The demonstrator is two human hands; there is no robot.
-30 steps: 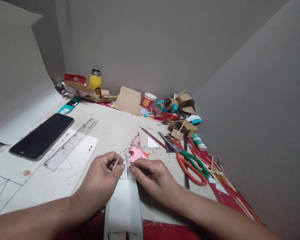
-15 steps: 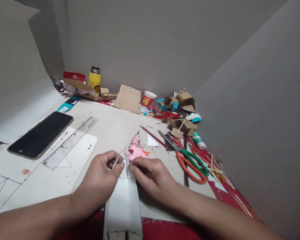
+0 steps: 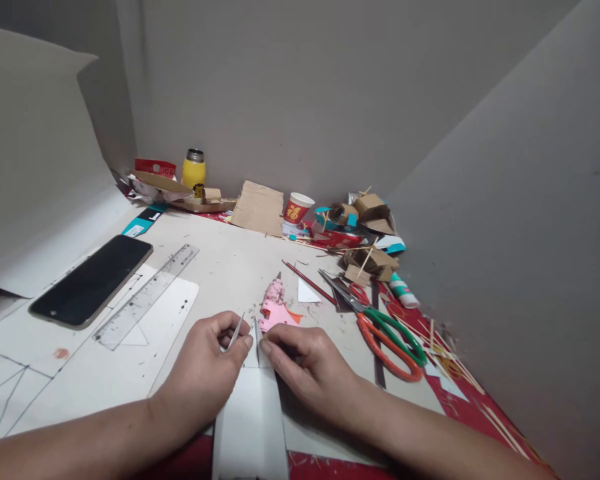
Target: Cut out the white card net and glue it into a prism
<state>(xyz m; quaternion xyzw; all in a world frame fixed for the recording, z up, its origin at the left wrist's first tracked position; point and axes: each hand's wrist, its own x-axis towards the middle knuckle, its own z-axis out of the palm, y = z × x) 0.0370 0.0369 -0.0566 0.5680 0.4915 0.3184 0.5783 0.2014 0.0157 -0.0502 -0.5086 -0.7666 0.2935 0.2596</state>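
A long piece of folded white card (image 3: 250, 407) lies toward me over the table's front edge, with narrow pointed flaps at its far end. My left hand (image 3: 210, 353) is closed in a pinch at the left side of that end, and a pale pointed flap sticks up between thumb and forefinger. My right hand (image 3: 305, 360) pinches the right side with thumb and fingertips close together. The flaps' lower parts are hidden by my fingers. Just beyond my hands lies a pink glue gun (image 3: 275, 307) with an orange trigger, its nozzle pointing away.
On the left lie a phone (image 3: 93, 280) and a clear ruler (image 3: 147, 297). Scissors (image 3: 390, 340) with green and orange handles rest at the right, by a glue stick (image 3: 404, 291). A paper cup (image 3: 298, 209), yellow bottle (image 3: 194, 172) and cardboard scraps line the back.
The whole view has shifted slightly, so things appear a little lower and further right. Both hands keep the same pinch on the card.
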